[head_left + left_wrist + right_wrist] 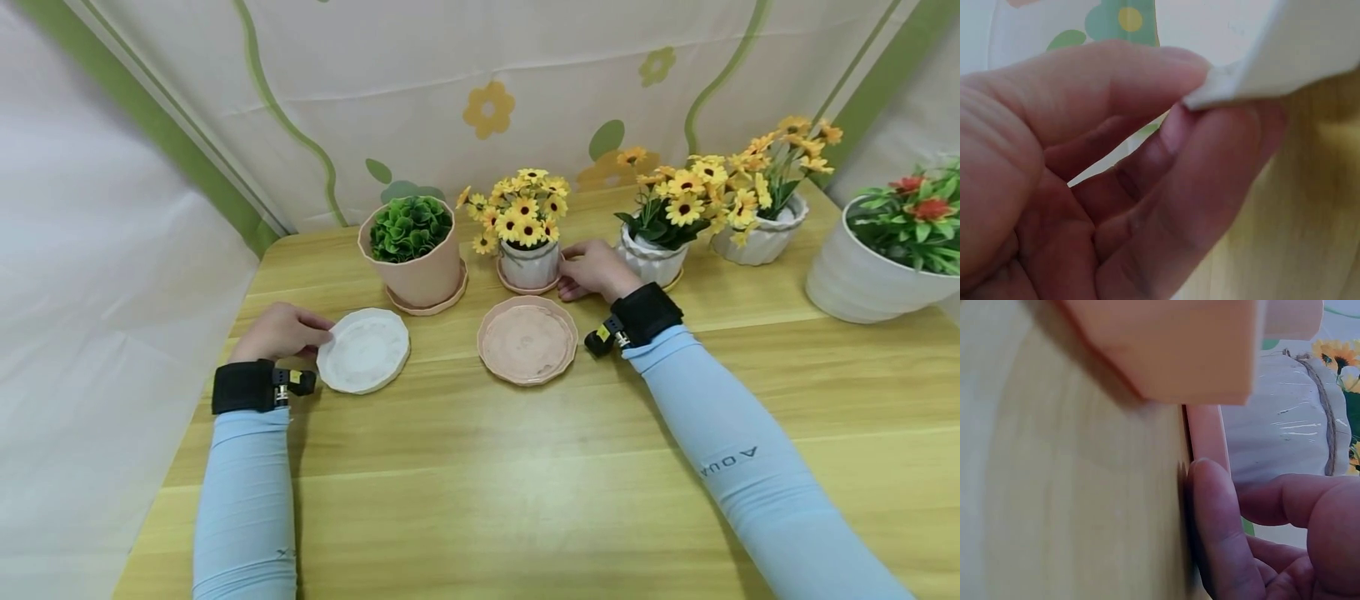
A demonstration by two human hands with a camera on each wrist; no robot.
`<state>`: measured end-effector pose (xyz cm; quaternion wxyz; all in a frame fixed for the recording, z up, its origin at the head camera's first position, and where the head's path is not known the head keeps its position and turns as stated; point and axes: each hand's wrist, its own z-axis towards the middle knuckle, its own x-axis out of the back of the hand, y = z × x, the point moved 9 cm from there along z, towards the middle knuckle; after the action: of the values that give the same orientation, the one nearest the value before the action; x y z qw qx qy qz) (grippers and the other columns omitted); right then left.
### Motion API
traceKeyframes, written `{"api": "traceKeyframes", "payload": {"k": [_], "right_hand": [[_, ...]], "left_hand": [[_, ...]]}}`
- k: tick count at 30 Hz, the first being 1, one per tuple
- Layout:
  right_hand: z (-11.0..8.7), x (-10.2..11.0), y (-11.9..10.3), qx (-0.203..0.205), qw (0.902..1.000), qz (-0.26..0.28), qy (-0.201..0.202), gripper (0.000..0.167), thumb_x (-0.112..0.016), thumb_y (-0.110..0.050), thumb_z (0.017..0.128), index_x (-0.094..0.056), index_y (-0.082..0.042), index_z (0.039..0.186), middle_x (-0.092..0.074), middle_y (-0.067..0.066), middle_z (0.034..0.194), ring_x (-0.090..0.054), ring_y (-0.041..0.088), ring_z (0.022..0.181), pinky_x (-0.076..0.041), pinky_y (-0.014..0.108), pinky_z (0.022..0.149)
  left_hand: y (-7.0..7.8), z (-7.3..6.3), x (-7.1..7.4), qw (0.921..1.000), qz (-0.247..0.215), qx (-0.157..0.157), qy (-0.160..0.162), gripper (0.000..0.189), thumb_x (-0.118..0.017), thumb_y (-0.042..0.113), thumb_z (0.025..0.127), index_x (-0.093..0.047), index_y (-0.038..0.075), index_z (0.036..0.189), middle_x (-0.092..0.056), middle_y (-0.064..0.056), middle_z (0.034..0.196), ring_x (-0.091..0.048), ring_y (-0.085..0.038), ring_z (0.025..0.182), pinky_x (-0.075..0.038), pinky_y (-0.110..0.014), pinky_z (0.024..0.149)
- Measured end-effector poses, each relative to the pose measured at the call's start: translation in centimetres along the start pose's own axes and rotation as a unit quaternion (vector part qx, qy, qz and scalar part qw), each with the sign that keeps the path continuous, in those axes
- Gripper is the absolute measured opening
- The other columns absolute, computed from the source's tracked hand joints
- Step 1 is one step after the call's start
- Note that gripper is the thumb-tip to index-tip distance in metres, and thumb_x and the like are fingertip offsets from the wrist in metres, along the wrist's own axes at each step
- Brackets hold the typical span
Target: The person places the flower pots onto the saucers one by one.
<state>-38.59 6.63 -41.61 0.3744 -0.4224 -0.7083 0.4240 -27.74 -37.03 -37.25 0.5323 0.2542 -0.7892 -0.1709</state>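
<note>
My left hand [281, 333] pinches the edge of a white scalloped saucer [363, 351], thumb above the rim and fingers below. The left wrist view shows this saucer [1297, 56] up close. My right hand [595, 270] grips the right edge of a small pink saucer [517, 288] under a white pot [529, 265] of yellow flowers. In the right wrist view, one fingertip lies low against that saucer's wall [1209, 431] and another digit is beside the pot [1285, 419]. A larger pink saucer [527, 341] rests in front of the pot.
A pink pot [420, 279] of green leaves stands on its own saucer at the back left. Two white pots [651, 260] [761, 240] of yellow-orange flowers stand right of my right hand. A large white pot [873, 279] with red flowers is at the far right. A patterned curtain [420, 75] hangs behind.
</note>
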Motion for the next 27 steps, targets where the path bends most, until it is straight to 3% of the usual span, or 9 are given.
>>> {"api": "traceKeyframes", "payload": {"k": [7, 18, 27], "right_hand": [[0.1, 0.0, 0.0, 0.005, 1.0000, -0.003, -0.001, 0.049, -0.051, -0.013, 0.103, -0.039, 0.010, 0.145, -0.066, 0.014, 0.082, -0.068, 0.017, 0.061, -0.059, 0.031, 0.063], [0.0, 0.0, 0.0, 0.000, 1.0000, 0.002, -0.001, 0.049, -0.051, -0.014, 0.103, -0.039, 0.009, 0.146, -0.066, 0.013, 0.078, -0.068, 0.016, 0.060, -0.059, 0.030, 0.062], [0.1, 0.0, 0.0, -0.008, 1.0000, 0.000, -0.002, 0.050, -0.050, -0.014, 0.103, -0.038, 0.008, 0.146, -0.067, 0.012, 0.075, -0.068, 0.016, 0.060, -0.059, 0.030, 0.061]], "left_hand": [[1.2, 0.0, -0.9, 0.9993, -0.028, -0.006, -0.025, 0.037, -0.071, 0.017, 0.093, -0.067, -0.005, 0.122, -0.071, -0.018, 0.106, -0.071, -0.022, 0.078, -0.059, -0.034, 0.072], [4.2, 0.5, -3.1, 0.9962, -0.050, -0.049, -0.052, 0.032, -0.071, 0.012, 0.092, -0.068, -0.006, 0.119, -0.071, -0.018, 0.102, -0.069, -0.021, 0.073, -0.059, -0.033, 0.069], [5.0, 1.2, -4.8, 0.9944, -0.051, -0.057, -0.073, 0.026, -0.071, 0.010, 0.091, -0.071, -0.003, 0.113, -0.072, -0.014, 0.097, -0.070, -0.023, 0.073, -0.059, -0.034, 0.069]]}}
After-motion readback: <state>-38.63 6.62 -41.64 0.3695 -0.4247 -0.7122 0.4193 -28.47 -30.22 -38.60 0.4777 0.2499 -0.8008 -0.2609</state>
